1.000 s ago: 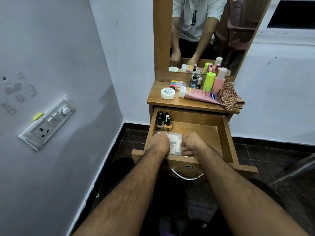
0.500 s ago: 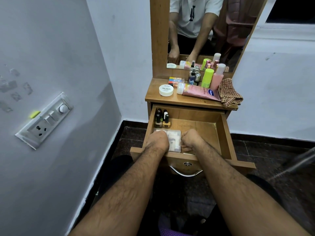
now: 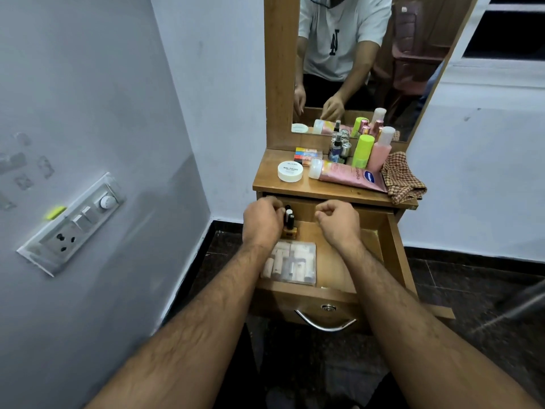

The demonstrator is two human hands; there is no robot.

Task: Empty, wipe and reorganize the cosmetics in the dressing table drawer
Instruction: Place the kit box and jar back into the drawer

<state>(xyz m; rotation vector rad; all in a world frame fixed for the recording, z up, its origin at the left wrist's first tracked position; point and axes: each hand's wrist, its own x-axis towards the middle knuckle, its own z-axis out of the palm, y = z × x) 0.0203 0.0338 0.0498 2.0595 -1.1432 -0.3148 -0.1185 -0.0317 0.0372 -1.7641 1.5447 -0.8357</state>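
Observation:
The wooden drawer (image 3: 390, 252) of the dressing table stands pulled out. A clear plastic box (image 3: 295, 262) of pale cosmetics lies at its front left. Small nail polish bottles (image 3: 290, 221) with black and white caps stand at its back left. My left hand (image 3: 262, 223) is at these bottles with its fingers curled against their caps; whether it grips one is hidden. My right hand (image 3: 339, 223) hovers over the back middle of the drawer, fingers curled, holding nothing.
On the table top (image 3: 324, 191) are a white jar (image 3: 290, 171), a pink tube (image 3: 345, 175), a green bottle (image 3: 363, 152), a pink bottle (image 3: 382, 149), small sprays (image 3: 336, 149), colourful boxes (image 3: 308, 154) and a checked cloth (image 3: 402, 178). A mirror (image 3: 354, 54) rises behind. The left wall carries a switch panel (image 3: 73, 222).
Both hands have let go of the clear box at the drawer's front and moved to the back; the left one now reaches the nail polish bottles.

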